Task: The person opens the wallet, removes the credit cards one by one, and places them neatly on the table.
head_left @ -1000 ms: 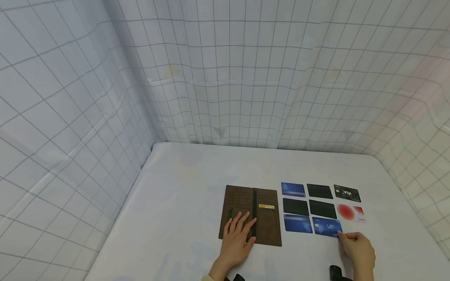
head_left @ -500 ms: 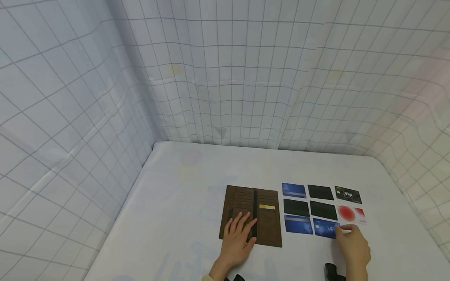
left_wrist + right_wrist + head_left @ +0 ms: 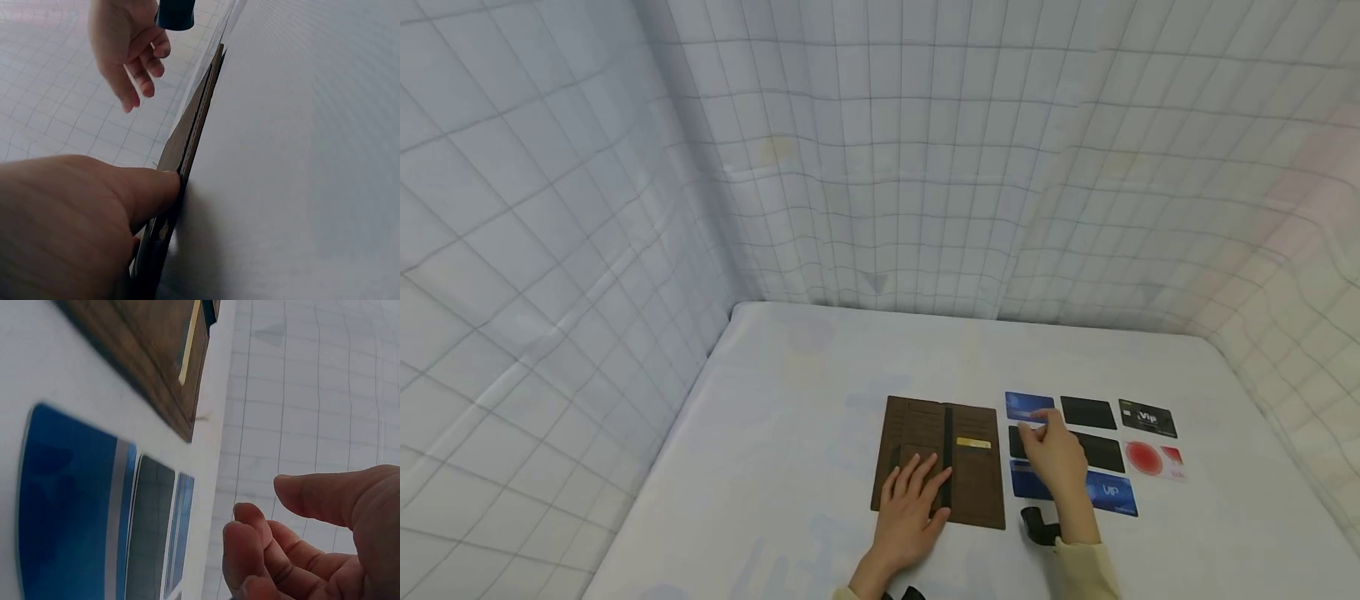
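Since a second ago the right hand point(image 3: 1054, 457) has left the near VIP card point(image 3: 1111, 492) at the right and swung left and farther in, over the left column of cards. It hovers with fingers loosely bent and holds nothing; the right wrist view shows fingers and thumb apart, well above the cards.

Nearest, the left hand point(image 3: 912, 507) lies flat on the left half of the open wallet point(image 3: 973, 479), fingers straight, pressing it down; it has not shifted. From the left wrist view the thumb sits against the wallet's edge. A gold card point(image 3: 973, 443) sits in a slot on the wallet's right half.

Just right of the wallet the cards lie in rows. In the near row a blue card point(image 3: 1024, 481) is partly under the right hand, with the VIP card beside it. The middle row has a black card point(image 3: 1018, 442), another dark one point(image 3: 1105, 452) and a red-dot card point(image 3: 1152, 461). In the far row are a blue card point(image 3: 1024, 405), a black one point(image 3: 1087, 412) and a black VIP card point(image 3: 1147, 417). The fingertips are over the gap between far blue and middle black; which one they aim at, I cannot tell.

The cards lie flat on the table point(image 3: 790, 400) and close together, so I'd judge a fingertip could slide one into its neighbour rather than lift it, or catch two at once. If the left hand eases, the wallet may fold shut.
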The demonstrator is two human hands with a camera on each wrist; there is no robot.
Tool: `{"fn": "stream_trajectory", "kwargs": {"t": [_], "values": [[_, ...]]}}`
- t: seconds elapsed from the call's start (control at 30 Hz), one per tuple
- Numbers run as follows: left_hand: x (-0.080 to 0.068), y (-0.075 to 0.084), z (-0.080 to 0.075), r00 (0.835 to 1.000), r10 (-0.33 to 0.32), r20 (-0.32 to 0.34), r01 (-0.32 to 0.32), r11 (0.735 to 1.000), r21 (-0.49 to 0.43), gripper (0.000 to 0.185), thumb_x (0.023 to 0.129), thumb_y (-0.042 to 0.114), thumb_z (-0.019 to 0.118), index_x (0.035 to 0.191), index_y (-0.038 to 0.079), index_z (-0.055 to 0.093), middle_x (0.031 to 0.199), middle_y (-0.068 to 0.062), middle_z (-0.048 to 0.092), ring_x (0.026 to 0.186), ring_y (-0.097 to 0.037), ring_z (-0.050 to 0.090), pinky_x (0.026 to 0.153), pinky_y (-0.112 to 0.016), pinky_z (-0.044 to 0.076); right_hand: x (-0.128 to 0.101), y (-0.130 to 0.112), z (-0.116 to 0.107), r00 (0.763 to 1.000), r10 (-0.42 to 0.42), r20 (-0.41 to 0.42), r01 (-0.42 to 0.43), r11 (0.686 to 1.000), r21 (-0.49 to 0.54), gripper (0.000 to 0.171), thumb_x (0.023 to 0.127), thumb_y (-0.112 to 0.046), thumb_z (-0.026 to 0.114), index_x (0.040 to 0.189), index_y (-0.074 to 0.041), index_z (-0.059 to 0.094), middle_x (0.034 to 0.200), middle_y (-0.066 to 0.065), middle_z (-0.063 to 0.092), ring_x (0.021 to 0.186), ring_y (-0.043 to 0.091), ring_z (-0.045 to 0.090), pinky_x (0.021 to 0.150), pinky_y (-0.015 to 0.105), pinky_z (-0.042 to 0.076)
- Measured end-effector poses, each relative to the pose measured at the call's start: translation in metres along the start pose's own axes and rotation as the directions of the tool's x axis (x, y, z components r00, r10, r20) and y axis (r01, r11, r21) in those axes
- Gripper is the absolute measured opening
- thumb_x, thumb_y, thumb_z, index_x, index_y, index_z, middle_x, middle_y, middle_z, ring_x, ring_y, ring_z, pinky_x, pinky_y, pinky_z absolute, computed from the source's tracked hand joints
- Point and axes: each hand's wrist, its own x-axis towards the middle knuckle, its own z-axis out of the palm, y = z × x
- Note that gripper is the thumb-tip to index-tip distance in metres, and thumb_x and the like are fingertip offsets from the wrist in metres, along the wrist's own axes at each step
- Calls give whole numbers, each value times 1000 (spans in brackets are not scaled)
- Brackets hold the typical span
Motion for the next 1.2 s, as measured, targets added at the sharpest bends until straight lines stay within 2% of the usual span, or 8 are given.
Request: {"fn": "stream_trajectory", "kwargs": {"t": [0.1, 0.23, 0.53, 0.77, 1.03, 1.2], "values": [[-1, 0, 0, 1000, 6, 0, -6, 1000, 0, 44, 96, 30, 52, 138, 18, 50, 146, -6, 37, 136, -29, 25, 103, -54, 21, 5, -10, 10, 997, -56, 56, 56, 998, 3, 35, 90, -27, 61, 111, 0, 58, 73, 3, 59, 53, 16, 50, 45, 30, 37], [-1, 0, 0, 1000, 15, -18, -14, 1000, 13, 43, 95, 30, 53, 137, 17, 51, 146, -6, 37, 136, -29, 26, 103, -54, 21, 11, -16, 20, 984, -112, 140, 117, 993, -29, 35, 89, -34, 64, 104, -2, 62, 76, 3, 61, 57, 14, 53, 49, 31, 42], [-1, 0, -2, 1000, 15, -19, -15, 1000, 16, 44, 94, 28, 56, 136, 17, 52, 146, -6, 38, 136, -30, 26, 103, -54, 21, 23, -16, 30, 935, -110, 337, 132, 990, -43, 38, 80, -45, 72, 87, -9, 62, 72, 0, 55, 61, 16, 49, 53, 32, 40], [0, 1, -4, 1000, 8, -4, -8, 1000, 5, 44, 94, 28, 54, 137, 17, 51, 146, -6, 38, 136, -30, 26, 103, -54, 21, 29, -14, 34, 922, -108, 372, 140, 988, -61, 33, 79, -39, 75, 81, -9, 60, 68, 0, 53, 58, 16, 48, 52, 31, 38], [0, 0, -3, 1000, 8, -7, -8, 1000, 16, 44, 95, 30, 53, 137, 18, 51, 146, -5, 37, 136, -29, 25, 103, -53, 21, 44, -16, 32, 876, -134, 463, 176, 983, -48, 28, 83, -34, 73, 72, -11, 60, 66, -1, 54, 57, 16, 47, 50, 30, 37], [-1, 0, -2, 1000, 18, -13, -18, 1000, 16, 44, 95, 30, 54, 137, 18, 51, 146, -6, 38, 136, -29, 26, 103, -53, 22, 46, -14, 32, 883, -156, 443, 191, 981, -36, 27, 85, -34, 70, 73, -12, 60, 65, -1, 52, 56, 15, 46, 50, 30, 36]]}}
